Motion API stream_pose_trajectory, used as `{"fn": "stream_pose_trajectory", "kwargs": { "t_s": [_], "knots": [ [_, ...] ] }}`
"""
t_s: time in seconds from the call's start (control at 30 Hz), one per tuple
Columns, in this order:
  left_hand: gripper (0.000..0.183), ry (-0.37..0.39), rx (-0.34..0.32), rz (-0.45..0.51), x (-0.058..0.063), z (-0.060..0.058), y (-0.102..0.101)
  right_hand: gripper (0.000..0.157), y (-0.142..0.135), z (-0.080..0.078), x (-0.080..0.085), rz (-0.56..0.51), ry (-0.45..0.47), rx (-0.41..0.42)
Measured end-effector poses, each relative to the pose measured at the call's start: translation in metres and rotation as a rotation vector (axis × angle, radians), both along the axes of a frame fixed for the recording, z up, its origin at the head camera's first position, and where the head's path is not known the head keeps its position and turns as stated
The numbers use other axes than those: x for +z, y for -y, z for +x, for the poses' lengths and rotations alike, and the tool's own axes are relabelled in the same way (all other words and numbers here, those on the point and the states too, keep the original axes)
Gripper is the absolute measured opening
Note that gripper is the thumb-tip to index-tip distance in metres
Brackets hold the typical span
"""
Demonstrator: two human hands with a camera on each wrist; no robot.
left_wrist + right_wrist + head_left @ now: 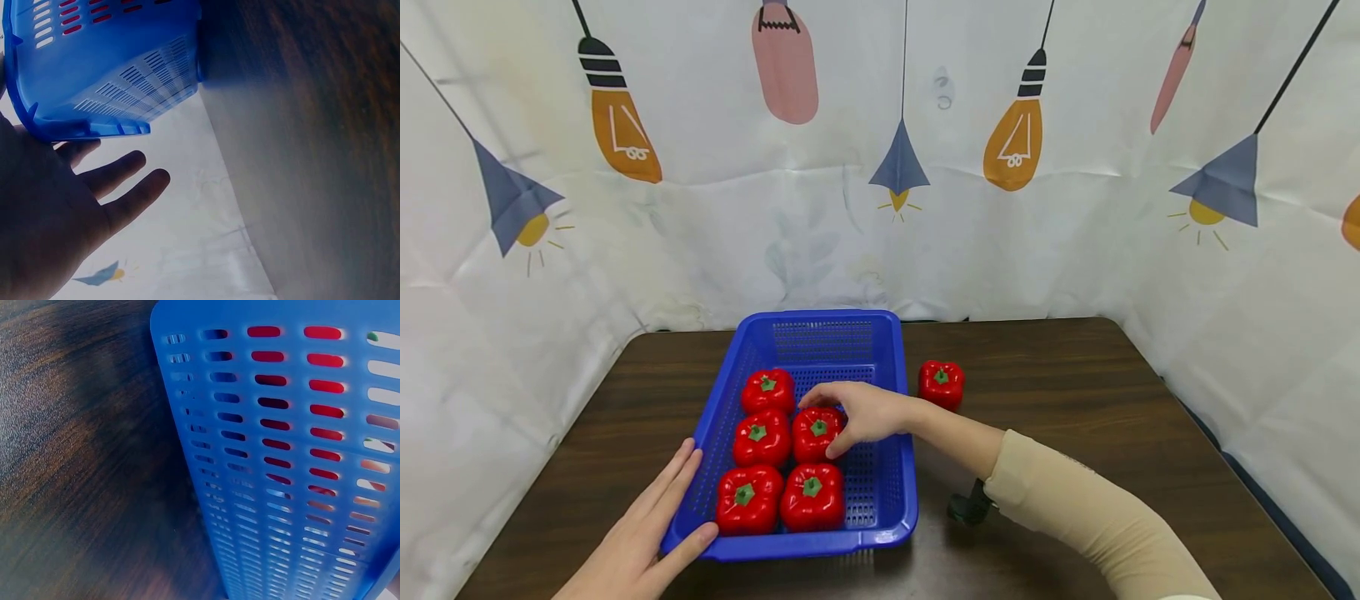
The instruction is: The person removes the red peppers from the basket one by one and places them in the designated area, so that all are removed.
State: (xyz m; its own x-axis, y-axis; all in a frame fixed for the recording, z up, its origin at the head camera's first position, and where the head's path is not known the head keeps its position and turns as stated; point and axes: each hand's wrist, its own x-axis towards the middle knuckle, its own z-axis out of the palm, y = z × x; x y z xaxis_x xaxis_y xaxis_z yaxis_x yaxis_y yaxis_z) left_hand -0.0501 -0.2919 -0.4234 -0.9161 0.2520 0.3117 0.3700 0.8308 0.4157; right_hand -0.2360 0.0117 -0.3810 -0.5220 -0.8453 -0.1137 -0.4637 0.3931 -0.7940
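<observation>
A blue plastic basket point(908, 500) with slotted walls stands on the table, holding several glossy red bell peppers with green stems, in two columns. My right hand point(868, 412) reaches over the basket's right side, thumb and fingers curled around a bell pepper point(814, 429) in the right column. Below that one sits another bell pepper point(812, 500). My left hand point(640, 533) rests against the basket's near left corner, thumb at the rim and fingers extended along the outer wall; in the left wrist view its fingers point(140, 194) are spread. The right wrist view shows mostly slotted wall, with red behind.
One more red bell pepper point(941, 383) sits on the dark wooden table point(1045, 383), right of the basket and just beyond my right forearm. A black device point(970, 505) is at the right wrist's underside. A white curtain point(715, 250) printed with lamps encloses the table's back and sides.
</observation>
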Motion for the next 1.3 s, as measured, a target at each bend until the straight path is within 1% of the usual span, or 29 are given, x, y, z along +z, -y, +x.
{"fn": "stream_pose_trajectory", "kwargs": {
  "t_s": [0.3,0.47,0.6,0.73,0.9,1.0,1.13,1.3],
  "knots": [
    [0.090,-0.011,-0.011,0.008,-0.002,-0.002,0.000,0.062,0.003,0.002,-0.002,0.009,-0.021,0.002],
    [0.090,-0.020,-0.015,0.007,-0.002,-0.002,0.000,0.062,0.004,0.003,-0.003,0.005,-0.070,-0.016],
    [0.091,-0.034,-0.026,0.003,-0.001,-0.002,0.000,0.066,0.004,0.004,-0.003,0.001,-0.129,-0.053],
    [0.091,-0.034,-0.028,0.001,0.000,-0.003,0.000,0.062,0.002,0.005,0.000,-0.023,-0.155,-0.075],
    [0.090,-0.010,-0.010,-0.006,-0.001,-0.002,0.000,0.059,-0.002,0.005,0.002,-0.092,-0.149,-0.078],
    [0.090,-0.006,-0.005,-0.008,-0.001,-0.002,0.000,0.059,-0.007,0.005,0.005,-0.134,-0.123,-0.091],
    [0.091,-0.012,-0.008,-0.010,-0.002,-0.003,0.000,0.061,-0.016,0.005,0.011,-0.187,-0.068,-0.109],
    [0.092,-0.024,-0.019,0.001,-0.002,-0.003,0.000,0.062,-0.027,0.005,0.019,-0.280,0.006,-0.131]
  ]
}}
